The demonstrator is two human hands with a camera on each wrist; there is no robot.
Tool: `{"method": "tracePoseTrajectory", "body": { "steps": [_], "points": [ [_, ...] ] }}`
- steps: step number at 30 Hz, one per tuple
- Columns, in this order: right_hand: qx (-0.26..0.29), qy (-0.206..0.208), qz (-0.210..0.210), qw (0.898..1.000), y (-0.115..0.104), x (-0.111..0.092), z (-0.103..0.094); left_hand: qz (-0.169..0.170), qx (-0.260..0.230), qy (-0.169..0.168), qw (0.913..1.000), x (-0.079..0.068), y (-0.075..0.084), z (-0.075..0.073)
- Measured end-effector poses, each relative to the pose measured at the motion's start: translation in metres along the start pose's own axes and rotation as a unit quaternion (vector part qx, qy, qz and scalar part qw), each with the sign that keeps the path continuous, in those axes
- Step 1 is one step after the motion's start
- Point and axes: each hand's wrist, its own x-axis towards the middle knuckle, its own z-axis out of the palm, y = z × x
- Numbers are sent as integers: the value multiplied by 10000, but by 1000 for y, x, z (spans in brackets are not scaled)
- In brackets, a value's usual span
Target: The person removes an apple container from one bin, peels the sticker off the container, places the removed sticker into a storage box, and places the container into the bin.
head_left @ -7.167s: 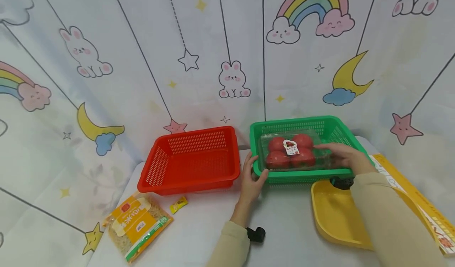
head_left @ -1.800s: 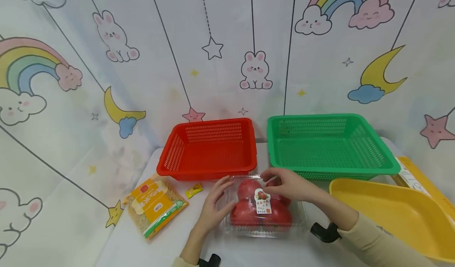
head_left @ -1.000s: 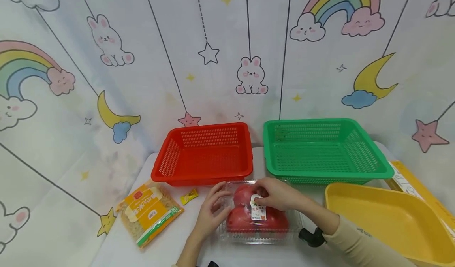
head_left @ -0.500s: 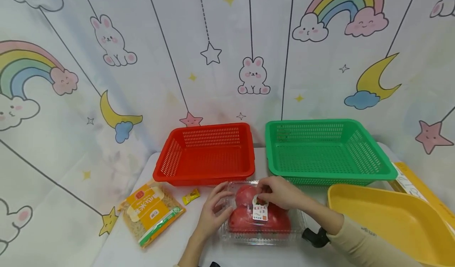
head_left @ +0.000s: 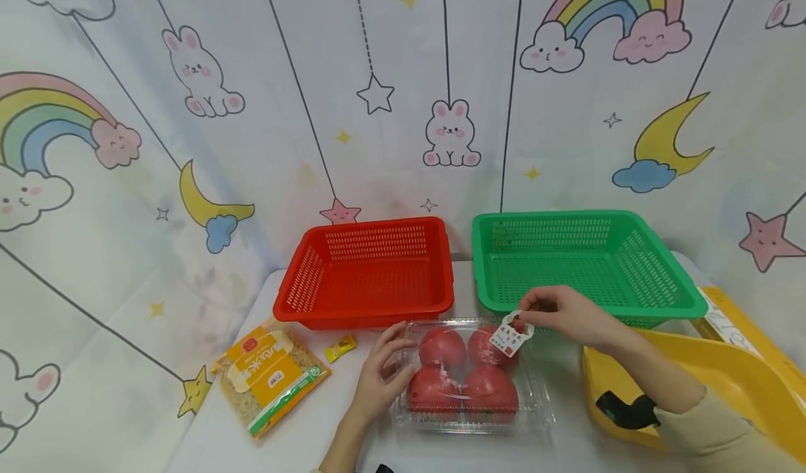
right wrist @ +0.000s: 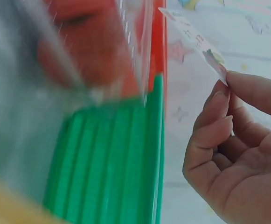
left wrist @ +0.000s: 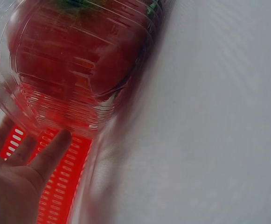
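A clear plastic box [head_left: 474, 425] of several red tomatoes [head_left: 490, 390] sits on the white table. My left hand [head_left: 380, 380] touches its left side; in the left wrist view, the fingers of that hand [left wrist: 16, 179] are spread against the plastic. Between thumb and forefinger, my right hand [head_left: 567, 317] pinches a white sticker label [head_left: 507, 339] with a small red picture and writing. The label is raised over the box's back right corner. The right wrist view shows the sticker [right wrist: 196, 44] edge-on, its far end free, with the other fingers of the hand [right wrist: 242, 154] curled.
A red basket [head_left: 362, 319] and a green basket [head_left: 595, 312] stand behind the box. To the right lie a yellow tray [head_left: 711, 382] and a yellow-and-white long box [head_left: 724, 322]. A pasta bag [head_left: 271, 378] and a small yellow packet [head_left: 341, 348] lie left.
The tomato box came out of the green basket to the table front. The right hand has peeled the label off the lid and moved right and up with it. The left hand stays at the box.
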Motion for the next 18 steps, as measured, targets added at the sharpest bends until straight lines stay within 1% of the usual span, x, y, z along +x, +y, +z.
{"method": "tracePoseTrajectory", "body": {
  "steps": [3,6,9,13,15,18],
  "points": [
    [-25,76,176,9998,8,-11,-15,-4,10,36,10000,-1,0,-2],
    [-192,173,397,9989,18,-23,-28,-56,33,68,10000,-2,0,-3],
    [-259,162,605,9977,30,-36,-41,-151,-7,74,9999,-3,1,-3],
    [-110,-36,848,9963,49,-57,-59,-269,-117,44,9996,-4,3,-1],
    [-2,-160,964,9952,61,-67,-68,-232,-138,36,9996,-3,3,0],
    [180,-407,1089,9931,77,-79,-80,-91,-90,4,9999,-2,2,0]
  ]
}}
